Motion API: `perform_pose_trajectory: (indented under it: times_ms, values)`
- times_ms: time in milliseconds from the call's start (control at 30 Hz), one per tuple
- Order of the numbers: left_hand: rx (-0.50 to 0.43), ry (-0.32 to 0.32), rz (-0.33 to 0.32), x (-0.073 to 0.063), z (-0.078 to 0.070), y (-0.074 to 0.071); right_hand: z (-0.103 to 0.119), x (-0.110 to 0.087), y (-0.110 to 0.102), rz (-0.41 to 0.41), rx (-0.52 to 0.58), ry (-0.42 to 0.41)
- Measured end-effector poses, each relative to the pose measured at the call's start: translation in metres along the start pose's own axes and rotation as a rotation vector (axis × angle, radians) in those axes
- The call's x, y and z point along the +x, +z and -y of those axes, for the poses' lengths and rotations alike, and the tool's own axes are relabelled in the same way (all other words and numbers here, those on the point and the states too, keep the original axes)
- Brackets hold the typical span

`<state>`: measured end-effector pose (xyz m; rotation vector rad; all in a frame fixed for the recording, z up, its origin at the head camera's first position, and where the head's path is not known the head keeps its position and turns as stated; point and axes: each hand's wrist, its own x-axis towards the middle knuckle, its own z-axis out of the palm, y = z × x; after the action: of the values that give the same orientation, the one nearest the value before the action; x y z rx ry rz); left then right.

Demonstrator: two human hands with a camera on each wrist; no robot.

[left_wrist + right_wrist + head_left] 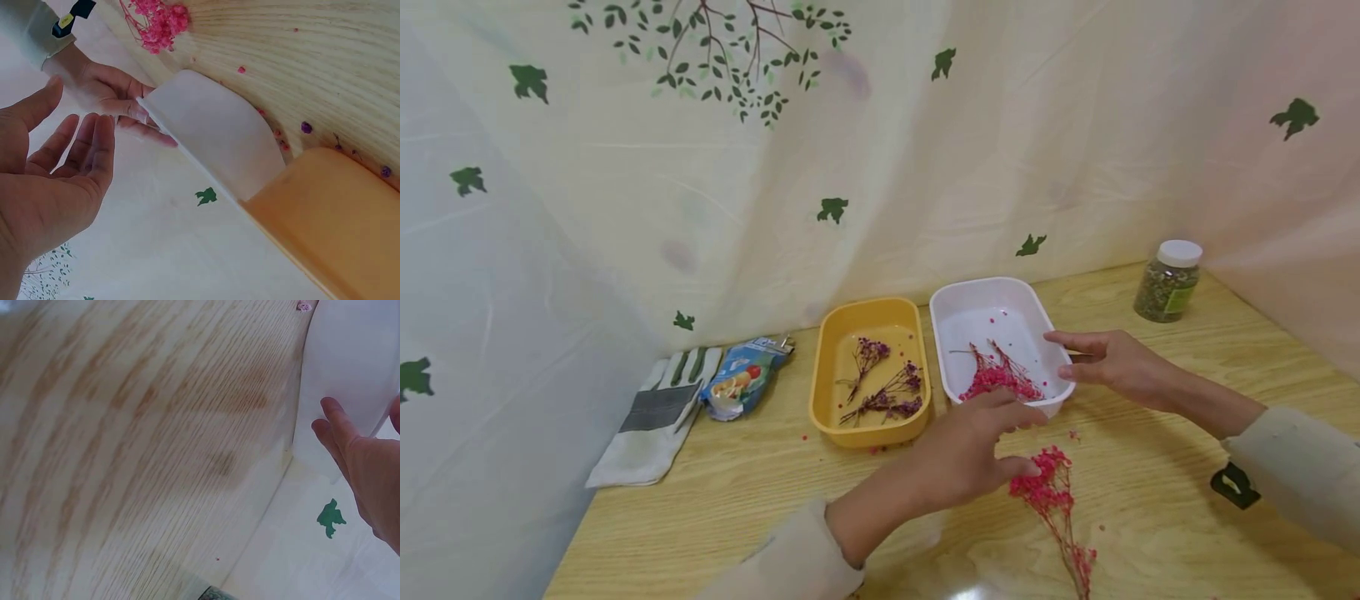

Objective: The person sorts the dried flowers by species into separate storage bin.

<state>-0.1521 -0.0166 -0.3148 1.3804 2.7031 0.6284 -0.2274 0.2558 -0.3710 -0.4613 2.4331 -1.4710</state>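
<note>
My right hand (1123,367) pinches the right rim of a white plastic tray (992,300), with fingers against the outer wall (350,369) and the thumb over the edge. Sprigs of pink dried flowers (1000,382) lie inside, toward the tray's near end. My left hand (958,454) hovers in front of that tray, palm down in the head view. Its fingers are relaxed and slightly bent, with nothing between them in the left wrist view. Another pink dried flower sprig (1048,492) lies on the table just beyond the left thumb; in the head view the thumb overlaps its blossoms.
Left of the white tray stands a yellow tray (868,317) holding purple dried flower sprigs (895,404). Farther left are a blue packet (741,379) and a grey-white glove (655,425). A white-lidded jar (1167,283) stands at back right, before the curtain (925,150).
</note>
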Motion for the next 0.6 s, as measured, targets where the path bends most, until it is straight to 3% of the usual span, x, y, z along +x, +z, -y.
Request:
perform_pose_trajectory:
  times_ms: [167, 400, 600]
  values:
    - [-0.005, 0.009, 0.047, -0.002, -0.002, 0.006, 0.000, 0.001, 0.000, 0.003, -0.004, 0.005]
    - [0.058, 0.150, 0.140, -0.001, 0.002, 0.028, -0.002, 0.001, -0.001, 0.002, -0.014, 0.012]
    - [0.108, 0.201, 0.247, 0.000, 0.006, 0.045, -0.001, 0.001, -0.001, 0.002, -0.031, 0.015]
